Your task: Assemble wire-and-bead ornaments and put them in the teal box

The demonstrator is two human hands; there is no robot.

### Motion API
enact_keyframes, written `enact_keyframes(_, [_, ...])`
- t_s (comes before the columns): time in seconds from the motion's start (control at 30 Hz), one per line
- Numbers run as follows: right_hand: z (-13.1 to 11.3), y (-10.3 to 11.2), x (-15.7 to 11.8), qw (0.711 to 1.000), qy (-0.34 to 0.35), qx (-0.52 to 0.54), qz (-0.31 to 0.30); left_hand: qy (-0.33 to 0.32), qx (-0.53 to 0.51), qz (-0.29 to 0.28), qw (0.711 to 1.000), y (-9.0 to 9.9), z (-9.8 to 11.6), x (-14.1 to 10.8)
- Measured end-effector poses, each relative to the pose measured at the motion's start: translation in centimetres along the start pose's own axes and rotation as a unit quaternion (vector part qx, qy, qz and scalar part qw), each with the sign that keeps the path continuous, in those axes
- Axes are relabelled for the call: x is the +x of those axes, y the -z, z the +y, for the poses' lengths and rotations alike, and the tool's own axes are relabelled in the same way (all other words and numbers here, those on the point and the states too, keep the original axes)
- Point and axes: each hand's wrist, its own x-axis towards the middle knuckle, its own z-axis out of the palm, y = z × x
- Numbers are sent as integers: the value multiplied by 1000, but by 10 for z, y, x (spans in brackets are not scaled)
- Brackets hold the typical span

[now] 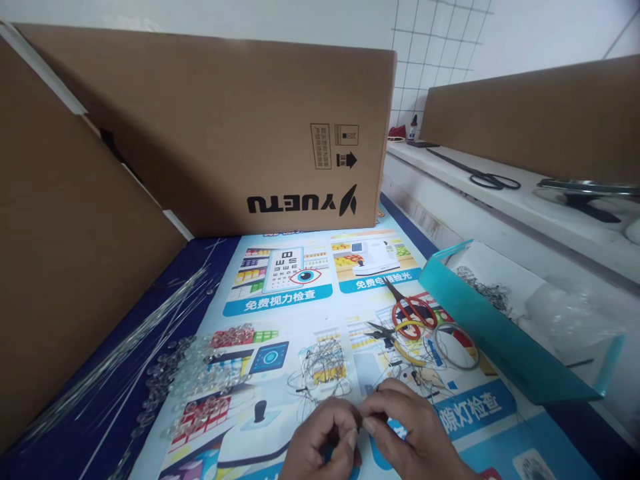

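Note:
At the bottom centre, my left hand [325,441] has its fingers curled and pinched; whatever sits between them is too small to make out. My right hand [407,427] meets it fingertip to fingertip, thumb and forefinger pressed together on something tiny and dark. Just beyond the hands lies a tangle of thin dark wire pieces [325,363]. Clear beads [210,373] are spread to the left. Red-handled scissors [414,316] and yellow-handled pliers [407,343] rest beyond my right hand, beside a ring of wire [456,347].
Large cardboard [210,133] stands at the back and left. A teal box [500,333] with wire bits and plastic bags is at the right. Long thin strands [135,340] lie at the left. Black scissors [493,180] are on the white ledge [460,160].

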Motion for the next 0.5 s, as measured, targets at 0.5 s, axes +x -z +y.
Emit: enact_keyframes(0.5, [1,-2,-3,998,-14,-48,-38,80,-31,-20,996,2,-3,-1])
